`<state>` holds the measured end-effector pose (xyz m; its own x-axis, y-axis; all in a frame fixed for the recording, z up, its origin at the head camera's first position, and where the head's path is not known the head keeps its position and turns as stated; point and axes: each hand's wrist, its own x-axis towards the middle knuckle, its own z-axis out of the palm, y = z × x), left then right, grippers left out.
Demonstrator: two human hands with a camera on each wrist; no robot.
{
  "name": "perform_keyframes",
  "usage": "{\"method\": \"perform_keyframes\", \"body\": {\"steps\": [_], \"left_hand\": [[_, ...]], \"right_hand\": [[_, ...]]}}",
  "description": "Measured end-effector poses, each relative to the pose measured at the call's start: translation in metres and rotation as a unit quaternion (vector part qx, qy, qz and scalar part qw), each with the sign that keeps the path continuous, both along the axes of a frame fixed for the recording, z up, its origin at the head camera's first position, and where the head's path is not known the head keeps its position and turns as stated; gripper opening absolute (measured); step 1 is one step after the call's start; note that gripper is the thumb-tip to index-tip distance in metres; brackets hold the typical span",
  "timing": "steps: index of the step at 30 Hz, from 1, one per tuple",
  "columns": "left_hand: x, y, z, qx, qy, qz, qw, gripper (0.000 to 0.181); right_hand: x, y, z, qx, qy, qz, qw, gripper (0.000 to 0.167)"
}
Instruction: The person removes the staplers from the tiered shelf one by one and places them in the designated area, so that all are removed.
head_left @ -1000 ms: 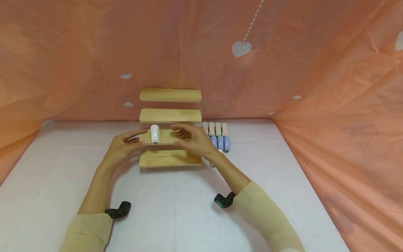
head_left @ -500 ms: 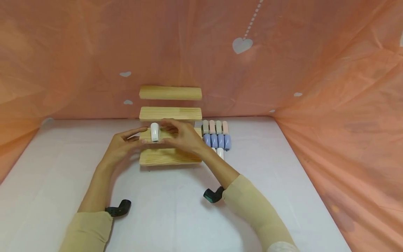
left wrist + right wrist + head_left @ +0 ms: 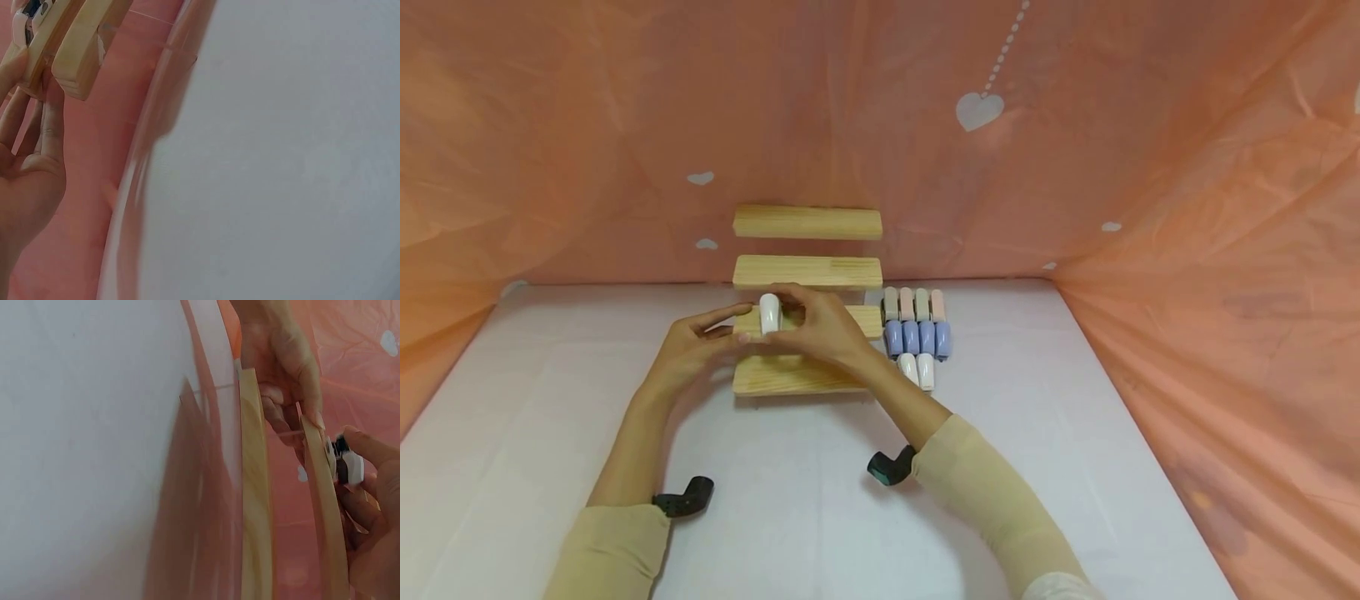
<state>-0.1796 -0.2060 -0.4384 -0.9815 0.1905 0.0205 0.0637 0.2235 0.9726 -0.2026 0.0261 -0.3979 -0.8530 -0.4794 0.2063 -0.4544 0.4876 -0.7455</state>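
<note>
A small white stapler (image 3: 769, 315) stands on the second slat from the bottom of a tiered wooden rack (image 3: 805, 379). My right hand (image 3: 826, 327) pinches it from the right, with index finger and thumb at its far and near ends. In the right wrist view the stapler (image 3: 351, 467) shows its dark inner part beside a fingertip. My left hand (image 3: 688, 350) grips the left end of the same slat. In the left wrist view the thumb is at the slat's edge and the other fingers of the left hand (image 3: 31, 169) reach under it.
Right of the rack, staplers stand in rows on the white table: beige, pink and green ones (image 3: 914, 305) at the back, blue ones (image 3: 918, 340) in the middle, two white ones (image 3: 925, 372) in front. A pink-orange cloth (image 3: 1075, 150) hangs behind and at the sides.
My right hand has moved left along the slat and closed in on the white stapler. The left hand keeps its grip on the slat end.
</note>
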Motion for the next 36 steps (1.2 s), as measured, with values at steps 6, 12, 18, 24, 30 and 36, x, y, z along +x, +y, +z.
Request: {"method": "perform_keyframes", "body": {"steps": [6, 12, 18, 24, 30, 36], "left_hand": [[0.002, -0.001, 0.002, -0.011, -0.002, -0.001, 0.9999, 0.053], [0.002, -0.001, 0.001, 0.029, -0.002, -0.010, 0.9995, 0.052], [0.002, -0.002, 0.001, 0.006, 0.004, -0.003, 1.0000, 0.052], [0.002, -0.004, 0.000, 0.005, 0.005, -0.001, 1.0000, 0.052], [0.002, -0.005, -0.001, 0.007, 0.004, -0.005, 1.0000, 0.052], [0.001, -0.004, -0.001, 0.034, 0.005, -0.007, 0.9994, 0.052]], "right_hand": [[0.002, -0.003, 0.001, 0.025, 0.027, -0.009, 0.9993, 0.065], [0.003, 0.005, 0.004, 0.029, 0.041, 0.000, 0.9987, 0.064], [0.004, 0.020, 0.004, 0.039, 0.041, -0.009, 0.9984, 0.066], [0.004, 0.039, 0.002, 0.024, 0.054, -0.005, 0.9982, 0.066], [0.006, 0.062, -0.002, 0.021, 0.044, -0.009, 0.9988, 0.066], [0.004, 0.082, -0.004, 0.009, 0.046, -0.003, 0.9989, 0.068]]}}
